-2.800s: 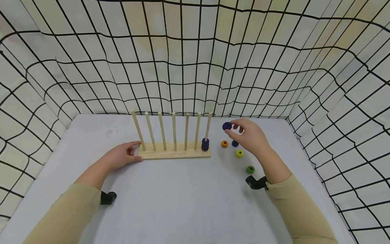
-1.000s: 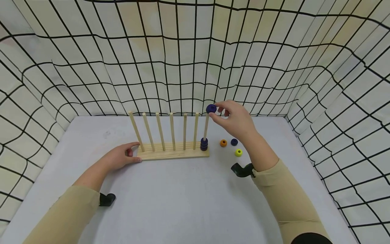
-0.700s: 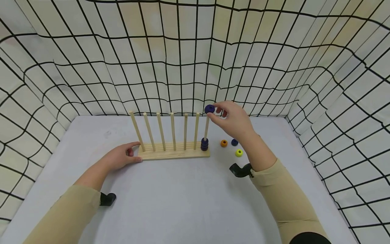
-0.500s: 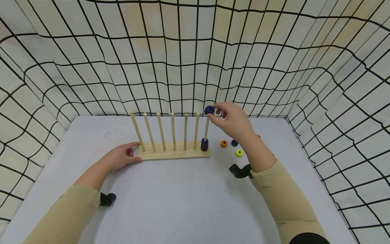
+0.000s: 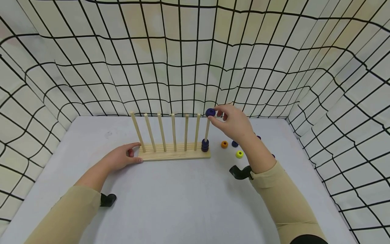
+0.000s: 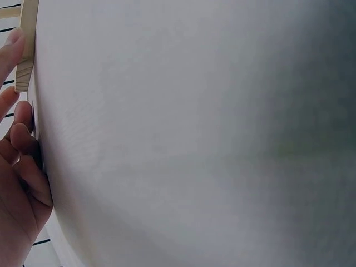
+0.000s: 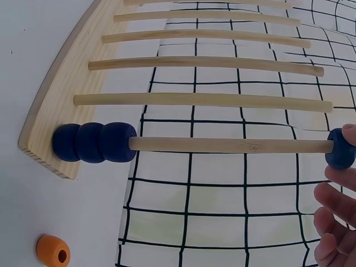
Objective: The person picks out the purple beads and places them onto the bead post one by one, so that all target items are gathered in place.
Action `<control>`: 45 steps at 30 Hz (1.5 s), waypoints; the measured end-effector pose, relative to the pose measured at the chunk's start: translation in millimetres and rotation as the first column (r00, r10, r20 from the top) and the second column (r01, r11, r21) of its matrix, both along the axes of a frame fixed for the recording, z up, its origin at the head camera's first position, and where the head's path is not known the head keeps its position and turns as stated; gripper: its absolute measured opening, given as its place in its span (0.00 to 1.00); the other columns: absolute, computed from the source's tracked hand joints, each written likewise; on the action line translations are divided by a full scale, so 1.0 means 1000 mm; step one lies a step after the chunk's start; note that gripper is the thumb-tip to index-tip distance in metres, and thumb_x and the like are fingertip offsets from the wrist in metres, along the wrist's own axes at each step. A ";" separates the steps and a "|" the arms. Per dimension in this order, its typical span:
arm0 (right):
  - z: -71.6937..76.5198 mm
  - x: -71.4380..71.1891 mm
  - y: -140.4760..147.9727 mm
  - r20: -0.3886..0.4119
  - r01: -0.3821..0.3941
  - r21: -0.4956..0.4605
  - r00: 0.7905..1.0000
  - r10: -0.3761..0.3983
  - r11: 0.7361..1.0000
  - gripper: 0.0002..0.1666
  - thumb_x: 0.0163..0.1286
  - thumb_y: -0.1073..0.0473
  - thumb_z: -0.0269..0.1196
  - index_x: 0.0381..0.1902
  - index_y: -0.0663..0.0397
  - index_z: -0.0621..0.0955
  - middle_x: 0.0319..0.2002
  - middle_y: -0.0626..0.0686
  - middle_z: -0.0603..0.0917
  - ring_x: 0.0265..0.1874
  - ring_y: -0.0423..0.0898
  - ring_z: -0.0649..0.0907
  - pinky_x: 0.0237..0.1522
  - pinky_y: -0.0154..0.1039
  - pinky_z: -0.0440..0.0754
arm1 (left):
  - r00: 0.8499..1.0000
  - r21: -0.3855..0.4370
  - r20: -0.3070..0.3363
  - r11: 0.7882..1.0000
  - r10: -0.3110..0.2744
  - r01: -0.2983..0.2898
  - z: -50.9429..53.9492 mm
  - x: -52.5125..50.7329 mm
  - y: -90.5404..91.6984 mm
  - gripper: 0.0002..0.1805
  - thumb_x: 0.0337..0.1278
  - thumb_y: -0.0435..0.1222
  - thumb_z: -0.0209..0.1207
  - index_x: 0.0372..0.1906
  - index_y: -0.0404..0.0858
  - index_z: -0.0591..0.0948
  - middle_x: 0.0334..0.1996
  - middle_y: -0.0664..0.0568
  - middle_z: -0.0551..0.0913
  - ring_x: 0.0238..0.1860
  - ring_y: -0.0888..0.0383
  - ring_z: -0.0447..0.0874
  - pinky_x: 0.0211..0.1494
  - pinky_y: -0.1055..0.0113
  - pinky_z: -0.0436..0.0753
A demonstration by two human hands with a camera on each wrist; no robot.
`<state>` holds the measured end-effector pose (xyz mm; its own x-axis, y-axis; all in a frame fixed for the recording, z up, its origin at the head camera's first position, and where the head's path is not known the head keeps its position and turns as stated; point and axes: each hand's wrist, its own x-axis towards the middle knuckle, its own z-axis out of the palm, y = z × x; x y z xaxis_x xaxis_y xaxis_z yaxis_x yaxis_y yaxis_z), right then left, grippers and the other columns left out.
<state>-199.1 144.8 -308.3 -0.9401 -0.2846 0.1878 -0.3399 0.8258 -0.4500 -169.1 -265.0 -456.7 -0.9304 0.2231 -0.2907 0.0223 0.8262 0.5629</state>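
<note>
Dk-blue round bead (image 5: pixel 210 112), pinched in R hand (image 5: pixel 234 123), is topping slim wooden peg (image 7: pixel 233 145); L hand (image 5: pixel 120 157) is gripping wooden base (image 5: pixel 174 156) L of peg.

From here I count one wooden rack (image 5: pixel 175 156), seven pegs (image 5: pixel 174 132), three stacked blue beads (image 7: pixel 89 143), one held blue bead (image 5: pixel 210 112), one loose blue bead (image 5: pixel 235 144), one orange bead (image 5: pixel 224 144), one yellow bead (image 5: pixel 239 154) — plus two dark slivers (image 5: pixel 258 137), too hidden to name — one left hand (image 5: pixel 118 158), one right hand (image 5: pixel 234 122), two sleeves (image 5: pixel 65 215).
</note>
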 end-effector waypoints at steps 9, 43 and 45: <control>-0.002 -0.001 0.000 0.001 -0.012 0.005 1.000 0.012 1.000 0.29 0.69 0.41 0.62 0.62 0.48 0.79 0.46 0.50 0.81 0.41 0.47 0.75 0.38 0.43 0.74 | 1.000 -0.002 -0.004 1.000 -0.002 0.002 0.000 0.000 0.000 0.46 0.55 0.56 0.67 0.72 0.35 0.65 0.33 0.50 0.72 0.33 0.55 0.68 0.38 0.60 0.66; -0.010 -0.001 0.001 0.006 0.011 0.022 1.000 -0.011 1.000 0.28 0.68 0.40 0.63 0.61 0.46 0.80 0.46 0.49 0.81 0.43 0.49 0.76 0.39 0.43 0.75 | 1.000 -0.002 0.003 1.000 0.002 -0.002 -0.001 0.001 0.000 0.46 0.55 0.55 0.68 0.72 0.35 0.65 0.33 0.50 0.72 0.33 0.55 0.69 0.38 0.60 0.66; -0.010 -0.001 0.001 0.005 0.010 0.021 1.000 -0.010 1.000 0.28 0.68 0.40 0.63 0.61 0.46 0.80 0.46 0.49 0.81 0.43 0.49 0.76 0.39 0.43 0.75 | 1.000 -0.002 0.003 1.000 -0.001 0.001 -0.002 0.001 0.000 0.47 0.55 0.56 0.68 0.72 0.35 0.65 0.33 0.50 0.72 0.33 0.55 0.69 0.38 0.60 0.66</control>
